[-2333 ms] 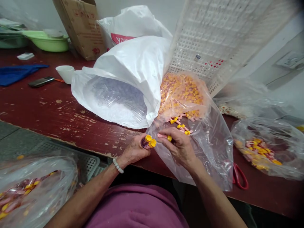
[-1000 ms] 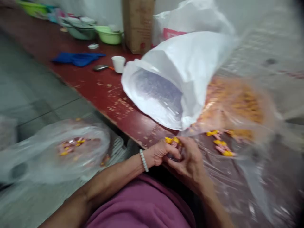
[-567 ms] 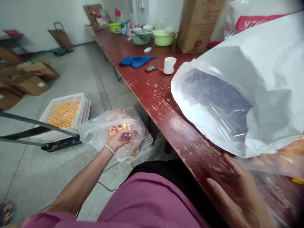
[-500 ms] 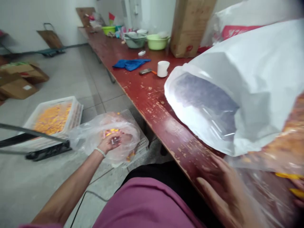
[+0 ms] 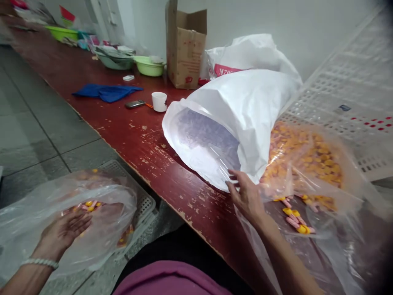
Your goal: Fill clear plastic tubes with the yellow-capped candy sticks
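Observation:
My left hand [image 5: 66,229], with a pale beaded bracelet at the wrist, hangs palm up with loosely curled fingers apart and nothing visible in it. It is over the mouth of a clear plastic bag [image 5: 106,246], low at the left, holding small yellow and pink pieces [image 5: 89,205]. My right hand [image 5: 245,194] is at the lower lip of a white sack [image 5: 260,98] lying on the red table [image 5: 172,192]. Its thumb and fingers are apart, close to thin clear strips [image 5: 218,159] in the sack's mouth. Whether they touch a strip I cannot tell.
Yellow pieces [image 5: 319,157] fill a clear bag right of the sack, several lying loose [image 5: 296,219] near its mouth. A white perforated crate [image 5: 346,94] leans behind. Farther left are a white cup [image 5: 159,101], a phone-like device [image 5: 135,104], a blue cloth [image 5: 107,92], basins [image 5: 149,66] and a carton [image 5: 187,53].
My view has swung right. My left hand has opened, and the small object it held is gone from it. My right hand has moved forward from the table edge to the sack's mouth.

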`<state>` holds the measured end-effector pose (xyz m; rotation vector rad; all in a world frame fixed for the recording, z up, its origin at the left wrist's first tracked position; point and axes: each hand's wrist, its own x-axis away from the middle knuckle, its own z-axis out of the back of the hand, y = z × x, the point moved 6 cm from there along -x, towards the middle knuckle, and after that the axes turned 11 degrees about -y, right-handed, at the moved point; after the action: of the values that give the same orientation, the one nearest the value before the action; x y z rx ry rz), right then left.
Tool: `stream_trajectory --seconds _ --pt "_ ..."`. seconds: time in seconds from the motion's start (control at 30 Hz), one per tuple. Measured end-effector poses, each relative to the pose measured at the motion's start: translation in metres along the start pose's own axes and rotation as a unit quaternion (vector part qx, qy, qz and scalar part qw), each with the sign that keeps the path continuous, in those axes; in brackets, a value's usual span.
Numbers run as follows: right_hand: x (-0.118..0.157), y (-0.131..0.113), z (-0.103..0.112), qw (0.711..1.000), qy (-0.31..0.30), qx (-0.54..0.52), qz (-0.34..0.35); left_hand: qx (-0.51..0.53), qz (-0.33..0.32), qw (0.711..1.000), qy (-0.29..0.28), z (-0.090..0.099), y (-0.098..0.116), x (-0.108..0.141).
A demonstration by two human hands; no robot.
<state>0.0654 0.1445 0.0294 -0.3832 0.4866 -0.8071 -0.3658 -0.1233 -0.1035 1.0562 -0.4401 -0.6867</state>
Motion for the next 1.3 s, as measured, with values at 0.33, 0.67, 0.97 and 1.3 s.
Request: stream_trajectory --seconds 0.33,0.67,0.97,1.3 --pt "-0.032 0.036 -0.026 0.978 -0.084 0.188 -0.033 0.004 -0.156 0.980 -0.127 -0.137 0.176 0.044" --pt "-0.024 0.024 -0.031 0.965 -0.122 0.222 -0.073 -0.326 -0.513 0.734 -0.303 -0.350 0.298 -0.033" --pt "-0.002 0.015 -0.034 0.959 -0.134 0.245 -0.051 -0.338 -0.504 0.723 -0.330 -0.370 0.301 -0.058" --pt "0.016 0.013 -0.029 0.992 -0.067 0.103 -0.009 -0.309 -0.543 0.620 -0.474 -0.400 0.318 -0.013"
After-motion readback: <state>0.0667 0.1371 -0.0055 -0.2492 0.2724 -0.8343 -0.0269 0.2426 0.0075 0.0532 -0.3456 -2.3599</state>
